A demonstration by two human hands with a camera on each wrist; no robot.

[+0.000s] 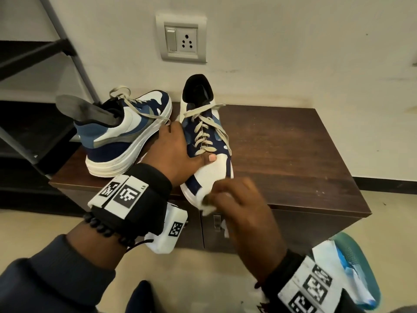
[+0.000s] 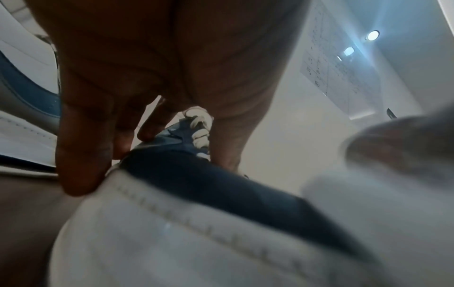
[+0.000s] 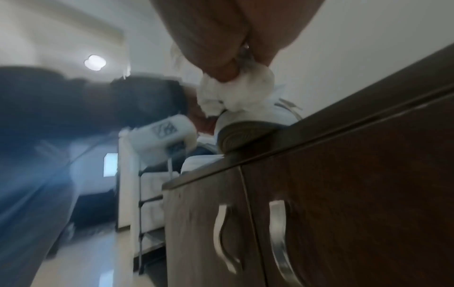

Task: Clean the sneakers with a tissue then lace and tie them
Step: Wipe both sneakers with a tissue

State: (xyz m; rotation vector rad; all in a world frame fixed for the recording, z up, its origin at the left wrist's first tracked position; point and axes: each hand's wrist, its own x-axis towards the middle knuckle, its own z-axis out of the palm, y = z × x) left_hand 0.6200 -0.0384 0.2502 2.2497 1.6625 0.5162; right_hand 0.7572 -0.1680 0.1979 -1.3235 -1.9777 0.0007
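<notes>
sneakers point(image 1: 204, 141): matt cloth uppers, smooth white rubber soles
tissue point(image 3: 236, 93): crumpled white paper
cabinet point(image 1: 282, 159): dark wood, slightly glossy
handles point(image 3: 278, 240): shiny metal

The right half of the cabinet point(image 1: 293, 150) top is lying bare, from the near sneaker point(image 1: 206, 141) out to the right edge and back to the wall. The far sneaker point(image 1: 126, 136) is filling the back-left corner, its toe almost touching the near one. The left hand point(image 1: 173, 152) is blocking the gap between them. The right hand point(image 1: 239, 199) and tissue point(image 1: 206, 205) are crowding the front edge.
</notes>
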